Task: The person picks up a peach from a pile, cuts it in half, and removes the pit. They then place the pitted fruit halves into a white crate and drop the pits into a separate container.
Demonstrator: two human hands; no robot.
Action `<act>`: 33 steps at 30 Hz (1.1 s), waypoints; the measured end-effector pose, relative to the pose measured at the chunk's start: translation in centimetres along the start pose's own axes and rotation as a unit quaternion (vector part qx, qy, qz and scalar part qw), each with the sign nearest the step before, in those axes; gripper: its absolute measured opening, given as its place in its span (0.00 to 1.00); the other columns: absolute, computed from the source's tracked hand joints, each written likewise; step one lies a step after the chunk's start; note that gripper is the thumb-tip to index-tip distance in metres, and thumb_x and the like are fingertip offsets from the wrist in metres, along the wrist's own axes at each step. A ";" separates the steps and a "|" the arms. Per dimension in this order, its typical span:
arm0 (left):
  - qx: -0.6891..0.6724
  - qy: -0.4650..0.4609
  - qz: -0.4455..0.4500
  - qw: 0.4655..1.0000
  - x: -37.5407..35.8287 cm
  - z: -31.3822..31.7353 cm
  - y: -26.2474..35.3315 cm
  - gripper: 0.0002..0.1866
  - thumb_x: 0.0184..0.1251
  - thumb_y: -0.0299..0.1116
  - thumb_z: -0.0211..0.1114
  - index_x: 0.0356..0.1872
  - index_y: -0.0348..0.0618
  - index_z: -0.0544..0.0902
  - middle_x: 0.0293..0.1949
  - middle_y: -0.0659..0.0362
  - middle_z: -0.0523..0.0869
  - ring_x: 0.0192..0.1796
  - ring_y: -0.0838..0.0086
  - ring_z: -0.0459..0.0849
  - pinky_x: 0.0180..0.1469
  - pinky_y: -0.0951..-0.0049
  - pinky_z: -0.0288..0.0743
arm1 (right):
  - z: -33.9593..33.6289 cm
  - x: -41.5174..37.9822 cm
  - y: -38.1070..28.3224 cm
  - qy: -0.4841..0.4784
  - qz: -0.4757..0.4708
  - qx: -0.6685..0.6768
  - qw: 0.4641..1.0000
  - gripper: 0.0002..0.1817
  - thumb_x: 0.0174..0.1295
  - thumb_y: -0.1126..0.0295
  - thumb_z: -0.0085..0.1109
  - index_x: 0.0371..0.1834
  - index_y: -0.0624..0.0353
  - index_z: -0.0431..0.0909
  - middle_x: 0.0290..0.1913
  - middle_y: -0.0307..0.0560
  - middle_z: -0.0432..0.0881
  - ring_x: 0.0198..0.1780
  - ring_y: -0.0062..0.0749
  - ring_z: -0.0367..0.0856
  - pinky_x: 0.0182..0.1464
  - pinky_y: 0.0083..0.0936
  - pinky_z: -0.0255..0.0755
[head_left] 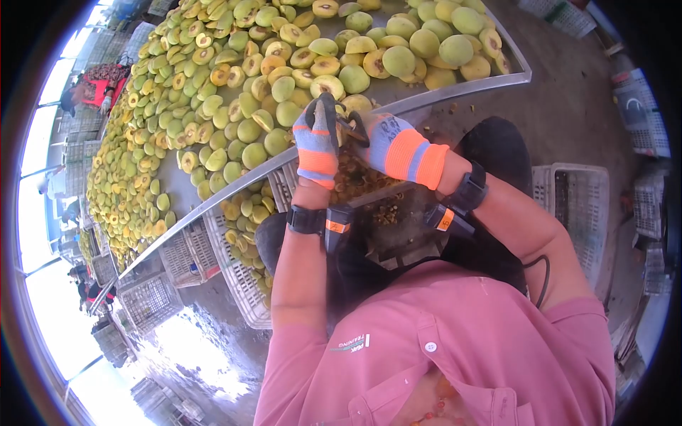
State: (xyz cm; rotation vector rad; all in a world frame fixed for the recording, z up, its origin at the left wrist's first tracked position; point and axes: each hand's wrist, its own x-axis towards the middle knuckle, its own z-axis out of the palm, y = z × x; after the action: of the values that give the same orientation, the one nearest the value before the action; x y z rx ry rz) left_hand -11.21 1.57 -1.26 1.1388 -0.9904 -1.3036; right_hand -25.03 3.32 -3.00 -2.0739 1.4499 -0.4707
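My left hand, in a grey and orange glove, is closed at the near rim of the metal table. Its fingers curl round a yellowish peach half, mostly covered by the glove. Close beside it, my right hand, in a matching glove, is closed on a dark curved tool that points at the left hand. The tool's working end is hard to make out. Just beyond the fingertips lies a cut peach half with its brown centre showing.
Green-yellow peach halves are heaped across the table. Below the rim, a white crate holds more halves, and brown scraps lie under my hands. Another crate stands at right. A person in red is at the far left.
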 end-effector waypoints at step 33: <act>0.062 0.005 0.113 0.992 0.5 -1.6 1.6 0.17 0.74 0.36 0.50 0.46 0.32 0.80 0.41 0.55 0.83 0.43 0.73 0.82 0.47 0.71 0.78 | 0.0 0.2 -0.5 0.135 -0.027 0.206 0.969 0.17 0.54 0.59 0.60 0.33 0.65 0.77 0.31 0.63 0.81 0.36 0.57 0.79 0.38 0.42 0.73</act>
State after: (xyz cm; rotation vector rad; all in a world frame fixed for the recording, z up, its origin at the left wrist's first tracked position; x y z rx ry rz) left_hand -9.26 1.04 -0.04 1.0894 -1.1707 -1.0666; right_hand -24.55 3.26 -2.68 -1.7650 1.3044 -1.0181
